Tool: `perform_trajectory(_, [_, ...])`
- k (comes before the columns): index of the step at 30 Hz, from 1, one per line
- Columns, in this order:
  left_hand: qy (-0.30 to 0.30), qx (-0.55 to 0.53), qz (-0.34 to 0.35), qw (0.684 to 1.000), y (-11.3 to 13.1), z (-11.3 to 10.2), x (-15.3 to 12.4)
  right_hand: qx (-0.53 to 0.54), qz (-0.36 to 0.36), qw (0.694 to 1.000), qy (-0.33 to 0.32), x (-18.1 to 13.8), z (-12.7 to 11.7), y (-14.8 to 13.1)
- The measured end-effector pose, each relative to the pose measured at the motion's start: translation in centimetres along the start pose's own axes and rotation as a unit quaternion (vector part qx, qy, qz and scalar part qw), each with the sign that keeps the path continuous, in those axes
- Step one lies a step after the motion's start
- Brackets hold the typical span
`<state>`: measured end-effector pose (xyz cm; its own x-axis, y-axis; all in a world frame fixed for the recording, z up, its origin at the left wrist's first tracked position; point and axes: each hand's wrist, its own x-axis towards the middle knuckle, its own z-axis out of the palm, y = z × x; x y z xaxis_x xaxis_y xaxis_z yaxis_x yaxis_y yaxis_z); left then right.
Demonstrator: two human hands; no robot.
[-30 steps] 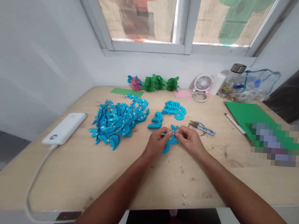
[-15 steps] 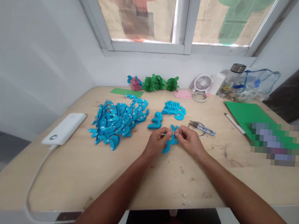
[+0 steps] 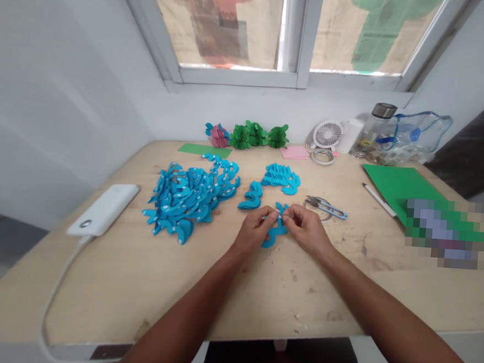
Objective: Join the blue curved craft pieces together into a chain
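A blue paper cut-out with rounded lobes point(image 3: 280, 228) is between my hands, just above or on the table; I cannot tell which. My left hand point(image 3: 253, 231) pinches its left side between thumb and forefinger. At its upper right, the fingers of my right hand point(image 3: 305, 227) are pinched together on the same paper, and the fingertips partly hide it. Just beyond my left hand lies a small stack of folded blue pieces point(image 3: 251, 195). Farther back is a row of overlapping blue pieces point(image 3: 281, 176). A large heap of blue pieces with small white patches point(image 3: 191, 192) spreads out on the left.
Thread snips point(image 3: 329, 207) lie on a ring right of my hands. A white power bank point(image 3: 105, 208) with a cable is at left. Green and pink paper figures point(image 3: 254, 136), a tape roll point(image 3: 322, 156), a small fan point(image 3: 327, 134) and a bottle point(image 3: 374, 130) stand behind; green sheets point(image 3: 395, 184) lie right.
My fingertips have drawn slightly apart, showing a little more of the blue paper between them. The other things lie as before, with a slight shift of the view.
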<state>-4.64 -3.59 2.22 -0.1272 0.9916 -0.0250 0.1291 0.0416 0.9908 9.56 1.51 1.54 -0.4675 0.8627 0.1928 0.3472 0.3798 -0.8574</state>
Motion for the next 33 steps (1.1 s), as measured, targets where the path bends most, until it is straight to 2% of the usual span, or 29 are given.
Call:
perform_trajectory(7, [0.006, 0.021, 0.032, 0.999, -0.7, -0.1, 0.2, -0.021, 0.003, 1.000, 0.000, -0.1, 0.1, -0.2])
perform_trajectory(13, [0.035, 0.105, 0.140, 0.984, -1.0, -0.3, 0.4, -0.024, -0.003, 1.000, 0.003, -0.2, 0.2, -0.1])
perform_trajectory(16, [0.049, 0.119, 0.163, 0.978, -1.0, -0.3, 0.4, -0.001, 0.002, 1.000, -0.002, -0.2, 0.2, 0.0])
perform_trajectory(33, [0.053, 0.097, 0.153, 0.982, -1.0, -0.2, 0.4, 0.172, 0.093, 0.981, 0.004, 0.1, 0.5, -0.5])
